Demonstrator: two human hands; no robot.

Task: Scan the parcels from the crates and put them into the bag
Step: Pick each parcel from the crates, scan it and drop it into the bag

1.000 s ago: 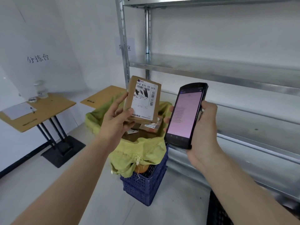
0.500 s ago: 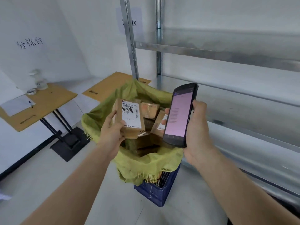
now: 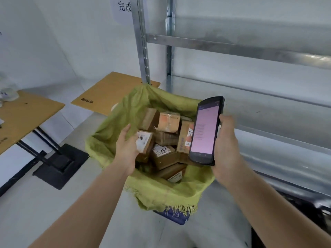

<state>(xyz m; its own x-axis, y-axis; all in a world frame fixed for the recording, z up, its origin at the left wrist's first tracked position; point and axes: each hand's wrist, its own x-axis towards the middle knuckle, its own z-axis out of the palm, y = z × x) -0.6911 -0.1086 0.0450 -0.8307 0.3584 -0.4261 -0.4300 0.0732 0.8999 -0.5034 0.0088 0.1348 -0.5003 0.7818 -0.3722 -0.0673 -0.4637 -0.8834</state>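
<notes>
Grey metal shelving point(image 3: 232, 49) backs the green bag point(image 3: 157, 190), whose folds hide all but a corner of the blue crate point(image 3: 172, 216) beneath. My left hand point(image 3: 126, 147) has dropped into the bag's mouth since a moment ago; whether its blurred fingers still grip the labelled parcel point(image 3: 144, 143) I cannot tell. My right hand point(image 3: 225, 151) still grips the scanner point(image 3: 206, 131), with its pink screen upright.

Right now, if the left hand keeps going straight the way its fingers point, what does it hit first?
Likely the labelled parcel already at its fingertips; the left hand reaches into the green bag. Whether the fingers touch the parcel is unclear.
</notes>
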